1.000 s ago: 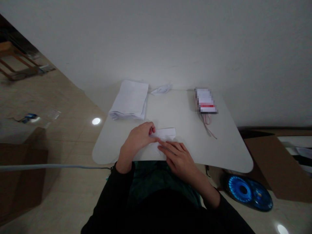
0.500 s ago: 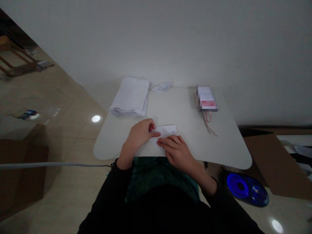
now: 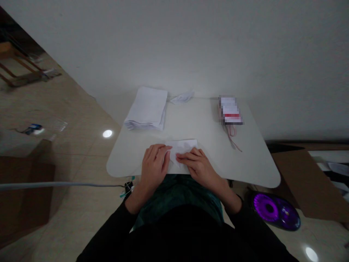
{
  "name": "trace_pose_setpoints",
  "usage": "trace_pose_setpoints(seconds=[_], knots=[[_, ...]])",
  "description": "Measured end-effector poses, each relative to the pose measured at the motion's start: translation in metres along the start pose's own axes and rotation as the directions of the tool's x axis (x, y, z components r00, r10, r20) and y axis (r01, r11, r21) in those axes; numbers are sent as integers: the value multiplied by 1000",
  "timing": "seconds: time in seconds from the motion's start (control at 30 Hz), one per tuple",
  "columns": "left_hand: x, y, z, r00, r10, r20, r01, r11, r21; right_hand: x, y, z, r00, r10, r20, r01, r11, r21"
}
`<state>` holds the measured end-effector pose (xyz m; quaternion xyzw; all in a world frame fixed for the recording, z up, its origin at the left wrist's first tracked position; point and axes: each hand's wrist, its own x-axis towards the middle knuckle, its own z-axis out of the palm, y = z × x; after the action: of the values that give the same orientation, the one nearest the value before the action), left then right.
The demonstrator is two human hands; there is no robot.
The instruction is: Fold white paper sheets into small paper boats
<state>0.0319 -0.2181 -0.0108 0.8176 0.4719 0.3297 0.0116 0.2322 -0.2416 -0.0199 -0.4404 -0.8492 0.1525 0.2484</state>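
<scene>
A small sheet of white folded paper (image 3: 183, 146) lies near the front edge of the table, its lower part narrowing to a point. At its left end, my left hand (image 3: 155, 160) grips the paper between thumb and fingers. My right hand (image 3: 200, 165) has its fingers pressed together on the paper's lower right part, thumb tucked below. Beyond my left hand rests a thick stack of white paper (image 3: 149, 106). To the right of that stack is a small folded paper piece (image 3: 183, 97) close to the wall.
On the white table (image 3: 231, 162), a blurred-out phone-like object (image 3: 230, 110) with a pink strap (image 3: 231, 134) sits at the back right. A lit speaker (image 3: 275, 211) and a cardboard box (image 3: 308, 182) stand on the floor at right; another box (image 3: 27, 196) is at left.
My left hand has moved left and slightly down along the paper, uncovering more of its upper left part. My right hand has hardly moved. The speaker light turned from blue to purple.
</scene>
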Motion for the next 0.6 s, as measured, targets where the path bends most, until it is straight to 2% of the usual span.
trace_pose_setpoints(seconds=[0.1,0.2,0.47,0.6], knots=[[-30,8,-4,969,246,20,-246,969,9,-1,0,1,1000,6,-3,-6,1000,-9],[-45,8,-1,941,337,23,-337,941,14,-1,2,2,1000,1,1,-1,1000,-8],[-52,4,5,925,378,40,-380,924,51,-1,1,2,1000,9,-4,-9,1000,-12],[-54,5,7,930,365,41,-367,928,55,-1,0,2,1000,14,1,-14,1000,-22]])
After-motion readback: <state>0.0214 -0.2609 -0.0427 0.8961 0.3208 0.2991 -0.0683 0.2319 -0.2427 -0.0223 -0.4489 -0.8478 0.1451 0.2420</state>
